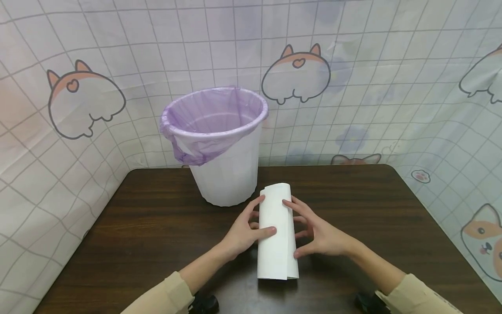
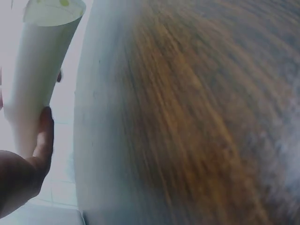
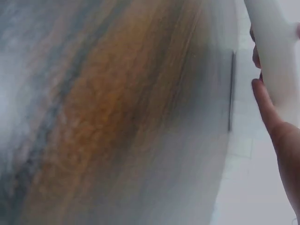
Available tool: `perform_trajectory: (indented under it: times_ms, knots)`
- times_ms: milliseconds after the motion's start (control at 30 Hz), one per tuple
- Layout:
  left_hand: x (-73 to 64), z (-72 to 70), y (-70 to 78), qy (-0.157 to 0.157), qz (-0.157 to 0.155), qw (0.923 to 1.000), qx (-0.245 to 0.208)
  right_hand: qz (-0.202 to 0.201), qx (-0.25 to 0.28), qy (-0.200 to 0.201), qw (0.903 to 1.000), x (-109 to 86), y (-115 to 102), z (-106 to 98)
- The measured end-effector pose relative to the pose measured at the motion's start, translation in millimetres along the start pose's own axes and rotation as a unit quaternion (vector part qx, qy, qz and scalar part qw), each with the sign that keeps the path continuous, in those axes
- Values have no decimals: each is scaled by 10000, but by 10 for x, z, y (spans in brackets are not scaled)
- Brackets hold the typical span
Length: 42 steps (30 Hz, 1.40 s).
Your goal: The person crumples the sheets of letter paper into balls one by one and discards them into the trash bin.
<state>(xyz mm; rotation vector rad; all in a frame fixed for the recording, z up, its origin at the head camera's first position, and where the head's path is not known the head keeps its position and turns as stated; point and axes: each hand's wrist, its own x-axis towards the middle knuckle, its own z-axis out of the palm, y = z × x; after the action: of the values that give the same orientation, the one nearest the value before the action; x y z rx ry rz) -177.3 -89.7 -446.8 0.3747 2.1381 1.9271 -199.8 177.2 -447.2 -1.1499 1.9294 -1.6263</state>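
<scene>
A white sheet rolled into a tube (image 1: 277,229) is held lengthwise above the dark table in the head view. My left hand (image 1: 242,234) grips its left side, thumb across the front and fingertips at the far edge. On the other side, my right hand (image 1: 322,235) holds it between forefinger and thumb, the forefinger over the upper part and the thumb at the lower right edge. A loose edge of the sheet runs down the front of the roll. Small green marks show inside the end of the rolled sheet (image 2: 51,13) in the left wrist view.
Behind the hands, a white trash bin (image 1: 231,170) with a purple liner (image 1: 198,152) stands at the back of the wood-grain table (image 1: 157,226). A gridded cloth backdrop (image 1: 219,39) with cartoon animals hangs behind and along both sides.
</scene>
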Motion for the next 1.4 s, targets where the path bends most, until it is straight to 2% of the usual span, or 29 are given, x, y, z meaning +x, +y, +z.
perform_trajectory:
  times_ms: [167,400,533,833,1167,1333,1400]
  knots:
    - [-8,2,-8,108,149,9998,91,-79,-396,-94,9991,-8,-66,6]
    - [-8,-26,19,171,198,9997,36,-152,-599,-315,9976,2,-166,-20]
    - [-12,-27,34,170,237,9996,48,-359,-938,-322,9944,21,-186,0]
    - [-18,-14,20,177,310,9993,-57,-705,-1469,-13,9866,76,-154,92]
    - [-45,31,33,298,184,9994,-26,-490,-1866,459,9801,106,-99,198]
    - [-26,60,23,431,79,9990,-21,-601,-2036,724,9745,143,-85,238]
    - [-22,69,25,453,41,9990,-51,-673,-2199,845,9695,155,-79,244]
